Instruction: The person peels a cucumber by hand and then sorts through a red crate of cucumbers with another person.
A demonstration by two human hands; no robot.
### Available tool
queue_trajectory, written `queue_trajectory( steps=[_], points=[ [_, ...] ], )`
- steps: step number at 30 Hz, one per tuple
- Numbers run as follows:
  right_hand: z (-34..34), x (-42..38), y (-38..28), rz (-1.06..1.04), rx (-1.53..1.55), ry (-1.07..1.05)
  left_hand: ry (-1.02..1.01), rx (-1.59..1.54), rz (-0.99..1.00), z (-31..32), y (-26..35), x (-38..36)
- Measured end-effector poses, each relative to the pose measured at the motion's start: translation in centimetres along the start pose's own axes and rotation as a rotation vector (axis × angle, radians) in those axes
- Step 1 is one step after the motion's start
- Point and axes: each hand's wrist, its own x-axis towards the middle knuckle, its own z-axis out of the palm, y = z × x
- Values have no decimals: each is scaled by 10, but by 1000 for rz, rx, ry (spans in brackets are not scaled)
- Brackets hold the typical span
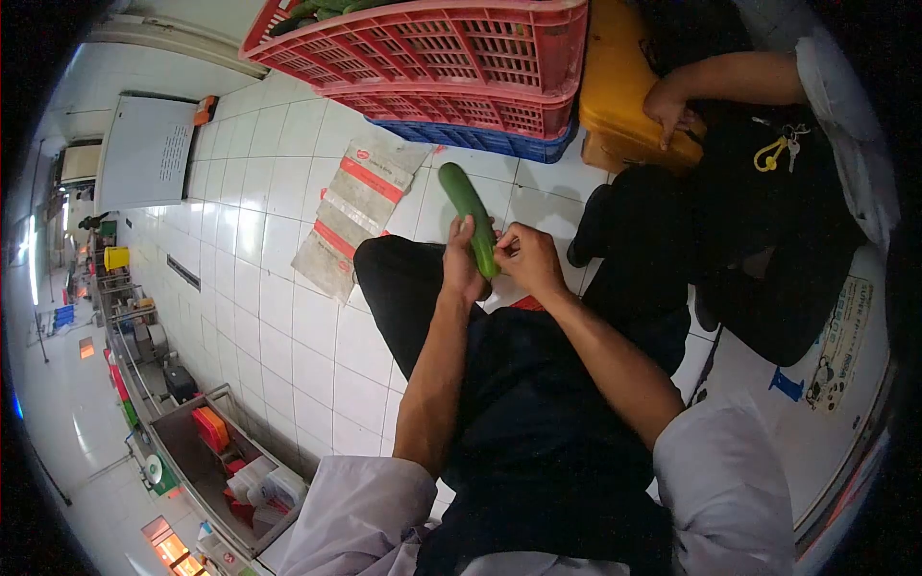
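A long green cucumber slants across my lap area, its far end pointing up toward the crates. My left hand is wrapped round its lower half from the left side. Close against the cucumber's right side, my right hand is closed in a pinch near the lower end. Whatever may be between those fingertips is too small or hidden to make out. Just below the hands, a bit of red shows between my legs.
Red crates with green vegetables on top stand on a blue crate ahead. A flattened printed sack lies on the tiles. At right, another person's hand rests on a yellow container. A sink is at left.
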Motion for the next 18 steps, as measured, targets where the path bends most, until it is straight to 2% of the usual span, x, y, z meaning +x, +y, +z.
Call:
queue_trajectory(
  steps=[3, 6, 13, 18],
  points=[
    [-3, 3, 3, -2, 17, 10, 24, 54, -45, 10, 0, -3],
    [-5, 3, 6, 12, 34, -13, -23, 17, -36, 6, -3, 2],
    [4, -1, 7, 46, 39, -83, 4, 18, -21, 5, 0, -3],
    [4, -1, 8, 69, 38, -53, 16, 27, -1, 3, -5, 0]
  ],
)
